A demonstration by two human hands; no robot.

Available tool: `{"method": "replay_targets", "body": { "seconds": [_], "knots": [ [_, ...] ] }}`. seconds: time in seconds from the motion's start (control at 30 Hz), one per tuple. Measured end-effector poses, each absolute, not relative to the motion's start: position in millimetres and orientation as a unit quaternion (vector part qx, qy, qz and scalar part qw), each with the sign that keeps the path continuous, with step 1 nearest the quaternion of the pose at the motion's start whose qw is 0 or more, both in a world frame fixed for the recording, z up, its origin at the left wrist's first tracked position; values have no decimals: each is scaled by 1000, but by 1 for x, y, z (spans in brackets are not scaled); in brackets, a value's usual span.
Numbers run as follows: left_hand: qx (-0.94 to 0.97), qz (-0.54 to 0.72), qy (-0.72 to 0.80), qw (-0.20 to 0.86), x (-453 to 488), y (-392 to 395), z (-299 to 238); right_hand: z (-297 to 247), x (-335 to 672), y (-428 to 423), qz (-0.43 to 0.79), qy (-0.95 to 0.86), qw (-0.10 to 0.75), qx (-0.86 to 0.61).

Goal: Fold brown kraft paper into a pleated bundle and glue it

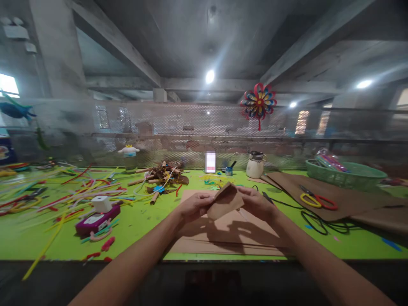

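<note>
A folded piece of brown paper [225,205] is held up between my two hands, tilted, with its upper edge folded over. My left hand [196,207] pinches its left side. On the right side, my right hand [256,202] grips the paper with bent fingers, partly hidden behind it. Beneath both hands lie larger flat brown sheets [219,247], stacked at the table's front edge, with the hands' shadows on them.
Colourful pipe cleaners [66,199] cover the left, near a purple power strip [95,222] and a pile of brown twig-like pieces [164,176]. Scissors [318,200] lie on brown paper at right, by a black cable [314,227] and green basket [350,178]. A cream jar [255,165] stands behind.
</note>
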State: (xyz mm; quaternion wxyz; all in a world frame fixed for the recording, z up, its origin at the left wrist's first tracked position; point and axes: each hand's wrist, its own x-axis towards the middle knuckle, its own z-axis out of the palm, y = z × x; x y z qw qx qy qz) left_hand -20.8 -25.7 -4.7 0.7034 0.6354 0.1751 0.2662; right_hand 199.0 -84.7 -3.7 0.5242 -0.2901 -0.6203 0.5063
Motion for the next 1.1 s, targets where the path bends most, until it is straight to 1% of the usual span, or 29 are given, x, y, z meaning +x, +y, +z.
{"method": "replay_targets", "body": {
  "seconds": [0.07, 0.17, 0.33, 0.43, 0.5, 0.53, 0.6, 0.67, 0.73, 0.8, 0.87, 1.0, 1.1],
  "knots": [
    [598, 256, 160, 742, -19, -27, -8, 1, 192, -84, 494, -671, 479, -275],
    [576, 247, 155, 764, -19, -29, -12, 4, 182, -80, 471, -717, 436, -273],
    [607, 173, 139, 763, -17, -34, -20, 7, 178, -78, 448, -752, 415, -247],
    [618, 196, 153, 746, -14, -29, -22, 6, 183, -79, 420, -761, 413, -270],
    [636, 251, 186, 706, -15, -22, -20, 3, 190, -79, 405, -766, 398, -301],
    [648, 281, 200, 679, -16, -18, -18, 0, 193, -79, 400, -772, 374, -321],
    [652, 316, 232, 649, -18, -11, -13, -6, 199, -78, 393, -792, 295, -363],
    [669, 318, 237, 628, -19, -10, -9, -11, 202, -76, 372, -809, 221, -398],
    [742, 285, 238, 558, -18, -13, -9, -16, 202, -72, 333, -825, 187, -416],
    [818, 238, 242, 464, -15, -19, -11, -19, 200, -69, 294, -838, 188, -420],
    [857, 198, 254, 402, -12, -26, -15, -22, 197, -68, 277, -839, 205, -420],
    [870, 158, 277, 375, -7, -31, -24, -29, 190, -72, 326, -805, 224, -442],
    [892, 162, 279, 315, -4, -27, -27, -36, 188, -77, 353, -782, 234, -458]
  ]
}}
